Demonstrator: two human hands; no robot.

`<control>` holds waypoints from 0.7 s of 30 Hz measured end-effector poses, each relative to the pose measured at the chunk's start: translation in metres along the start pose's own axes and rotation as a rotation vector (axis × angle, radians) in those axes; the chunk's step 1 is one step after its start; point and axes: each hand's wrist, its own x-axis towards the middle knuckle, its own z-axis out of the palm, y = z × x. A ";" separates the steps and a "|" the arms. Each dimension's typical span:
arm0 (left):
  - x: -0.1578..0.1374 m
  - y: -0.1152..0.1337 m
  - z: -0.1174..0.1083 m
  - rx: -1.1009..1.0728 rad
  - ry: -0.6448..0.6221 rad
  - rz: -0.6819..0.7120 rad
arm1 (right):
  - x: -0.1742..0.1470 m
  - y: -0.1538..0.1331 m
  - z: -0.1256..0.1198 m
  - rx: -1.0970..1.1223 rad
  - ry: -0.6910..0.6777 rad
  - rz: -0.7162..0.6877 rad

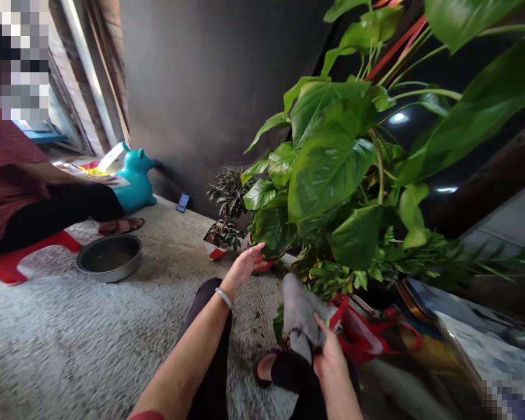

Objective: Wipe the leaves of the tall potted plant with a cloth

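My left hand (246,265) reaches forward with its fingers stretched out, holding nothing that I can see. Its fingertips are at the edge of a low, dark green leaf (273,230); whether they touch it I cannot tell. That leaf belongs to a tall leafy plant (332,163), whose red pot (263,266) is mostly hidden behind the leaves and my hand. A bunched grey cloth (300,306) is gripped in my right hand (331,348), above my knee and foot.
A small potted plant (225,233) stands by the dark wall. Left are a round grey basin (109,256), a turquoise animal figure (135,181), a phone (182,202) on the floor and a seated person (13,175). A red bag (363,329) lies right.
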 end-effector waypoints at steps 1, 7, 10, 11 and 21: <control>0.000 0.002 0.000 -0.002 0.007 0.002 | -0.008 0.010 -0.004 0.009 0.031 0.101; -0.004 0.004 0.006 0.016 0.025 0.004 | -0.033 -0.057 0.046 0.188 0.040 -0.323; -0.004 -0.001 0.008 0.017 0.016 -0.011 | -0.021 -0.075 0.087 0.220 -0.085 -0.351; -0.003 -0.003 0.008 0.016 0.012 -0.019 | -0.017 -0.069 0.096 0.192 -0.128 -0.255; -0.001 0.015 -0.002 -0.026 0.049 0.050 | -0.047 -0.038 0.022 0.061 0.071 -0.022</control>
